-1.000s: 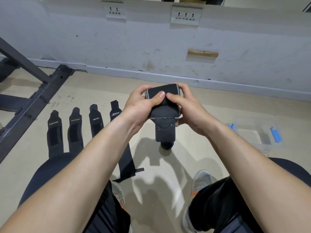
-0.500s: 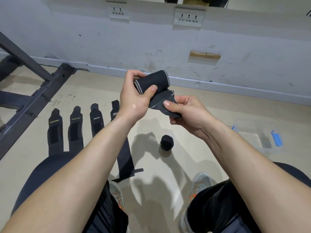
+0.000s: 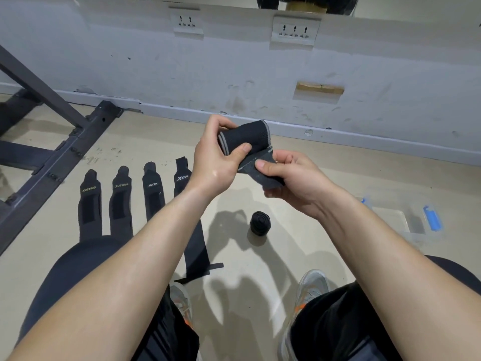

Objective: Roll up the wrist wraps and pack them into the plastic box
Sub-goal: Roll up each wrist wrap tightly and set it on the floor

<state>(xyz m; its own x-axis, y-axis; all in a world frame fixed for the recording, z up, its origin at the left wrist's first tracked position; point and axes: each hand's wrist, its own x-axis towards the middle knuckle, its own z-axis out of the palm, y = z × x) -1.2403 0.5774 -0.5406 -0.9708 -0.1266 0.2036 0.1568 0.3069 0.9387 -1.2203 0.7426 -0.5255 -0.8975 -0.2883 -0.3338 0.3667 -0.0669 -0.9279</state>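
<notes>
Wrist wrap [image 3: 244, 138], black, part-rolled: roll pinched in left hand [image 3: 216, 162], loose tail gripped by right hand [image 3: 294, 178] just beside it. Best kept taut, edges aligned (otherwise likely to loosen). Below hands: rolled wrap [image 3: 260, 222] on floor [image 3: 364, 168]. Left of left hand: four flat wraps [image 3: 153, 196]. Right of right hand: plastic box [image 3: 398, 220]. Beyond: scuffed wall [image 3: 234, 74], sockets [image 3: 295, 29].

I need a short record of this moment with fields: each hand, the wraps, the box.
left hand: grips the rolled part of a black wrist wrap
right hand: pinches the loose tail of the same wrap
rolled wrap: one, finished, on the floor
flat wraps: four, side by side on the floor, at the left
plastic box: clear, blue latches, on the floor at the right
</notes>
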